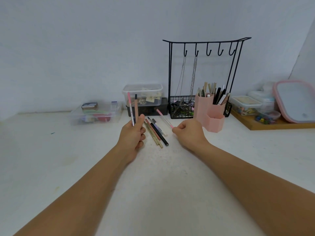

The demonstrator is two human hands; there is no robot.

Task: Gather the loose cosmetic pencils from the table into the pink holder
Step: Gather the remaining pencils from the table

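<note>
On white table (170, 167), right of centre: pink holder (211, 109) part-filled, loose pencils (156, 132) fanned between hands, left hand (134, 133) closed round upright pencils, right hand (187, 132) pinching pink-tipped pencil (164, 119) by its end — advisable to lift clear, tip downward into holder.

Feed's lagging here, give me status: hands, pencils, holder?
Left hand grips upright pencils. Right hand pinches pink-tipped pencil, lifted. Loose pencils on table. Pink holder right, path clear.
</note>
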